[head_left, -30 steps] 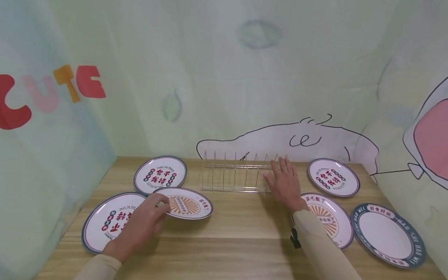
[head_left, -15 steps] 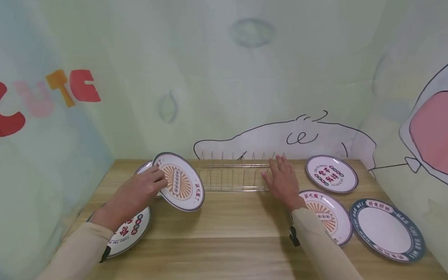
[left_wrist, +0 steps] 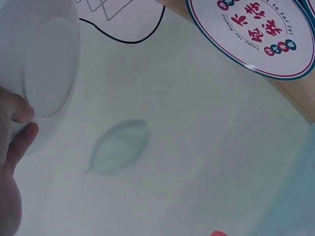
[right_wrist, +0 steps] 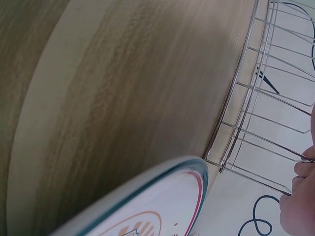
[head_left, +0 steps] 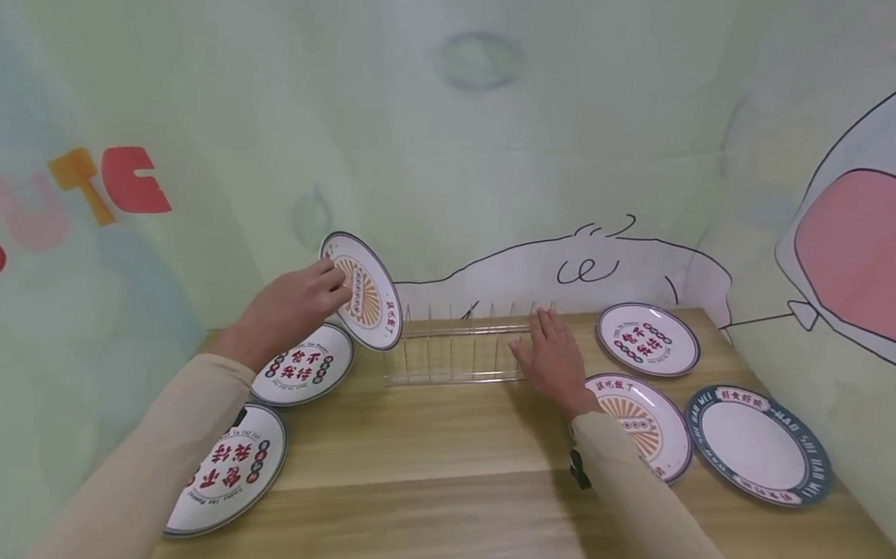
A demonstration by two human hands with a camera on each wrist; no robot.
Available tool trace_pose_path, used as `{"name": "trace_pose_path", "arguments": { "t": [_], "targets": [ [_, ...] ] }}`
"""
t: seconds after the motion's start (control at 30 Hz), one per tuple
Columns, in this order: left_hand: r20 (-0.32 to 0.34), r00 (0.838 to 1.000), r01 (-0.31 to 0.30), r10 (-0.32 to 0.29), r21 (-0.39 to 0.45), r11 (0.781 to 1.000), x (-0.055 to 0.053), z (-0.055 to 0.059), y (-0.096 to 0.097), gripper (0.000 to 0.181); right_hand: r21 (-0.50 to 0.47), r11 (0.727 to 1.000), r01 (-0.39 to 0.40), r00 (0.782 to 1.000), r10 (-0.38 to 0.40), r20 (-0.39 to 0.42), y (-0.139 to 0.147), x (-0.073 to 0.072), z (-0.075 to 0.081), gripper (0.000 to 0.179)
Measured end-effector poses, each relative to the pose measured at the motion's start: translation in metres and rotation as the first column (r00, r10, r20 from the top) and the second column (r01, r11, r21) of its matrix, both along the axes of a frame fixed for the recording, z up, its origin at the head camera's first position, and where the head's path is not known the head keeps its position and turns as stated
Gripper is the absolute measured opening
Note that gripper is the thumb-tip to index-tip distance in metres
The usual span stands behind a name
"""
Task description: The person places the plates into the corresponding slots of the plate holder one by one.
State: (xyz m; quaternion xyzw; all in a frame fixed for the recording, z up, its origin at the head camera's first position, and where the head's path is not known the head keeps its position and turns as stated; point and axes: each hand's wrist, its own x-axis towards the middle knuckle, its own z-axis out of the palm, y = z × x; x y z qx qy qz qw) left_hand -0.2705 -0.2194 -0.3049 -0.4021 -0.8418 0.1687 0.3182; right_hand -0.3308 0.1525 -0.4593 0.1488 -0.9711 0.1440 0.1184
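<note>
My left hand (head_left: pixel 296 310) pinches the rim of a small white plate (head_left: pixel 372 305) with an orange sunburst print. The plate is raised and tilted steeply at the left end of a wire dish rack (head_left: pixel 451 379). In the left wrist view, thumb and finger hold the plate (left_wrist: pixel 49 69), whose pale underside shows. My right hand (head_left: pixel 553 363) rests on the rack's right end, its fingers fairly straight and spread in the head view. In the right wrist view, fingertips (right_wrist: pixel 301 169) touch the rack wires (right_wrist: pixel 261 130). No plate is seen between the wires.
Two plates with red characters, one farther back (head_left: pixel 305 369) and one nearer (head_left: pixel 237 470), lie at the left. On the right lie another red-lettered plate (head_left: pixel 648 340), a sunburst plate (head_left: pixel 640 425) partly under my right forearm, and a blue-rimmed plate (head_left: pixel 759 447). A printed cloth wall stands behind the rack.
My left hand has lifted the sunburst plate off the left side, tipped it from nearly flat to steep, and carried it up and back toward the rack. The right hand stays on the rack.
</note>
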Motion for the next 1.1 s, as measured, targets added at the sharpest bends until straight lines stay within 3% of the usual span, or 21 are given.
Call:
{"name": "trace_pose_path", "arguments": {
  "t": [0.27, 0.57, 0.87, 1.1],
  "targets": [
    [0.011, 1.0, 0.003, -0.001, -0.136, 0.991, -0.023, -0.012, 0.001, 0.019, -0.005, 1.0, 0.009, 1.0, -0.009, 0.009, -0.004, -0.001, 0.002, 0.071],
    [-0.028, 0.996, 0.072, -0.079, -0.195, 0.978, -0.048, -0.038, 0.019, 0.016, -0.02, 1.0, 0.02, 1.0, -0.02, 0.017, -0.005, -0.001, 0.0, 0.072],
    [0.025, 1.0, 0.012, -0.005, -0.275, 0.962, -0.057, -0.063, 0.032, 0.017, -0.021, 1.0, 0.022, 1.0, -0.023, -0.01, -0.005, 0.002, -0.005, 0.072],
    [0.01, 0.999, -0.027, 0.031, -0.278, 0.96, -0.06, -0.069, 0.037, 0.02, -0.013, 0.999, 0.036, 0.999, -0.036, -0.007, -0.003, 0.001, -0.007, 0.071]
  ]
}}
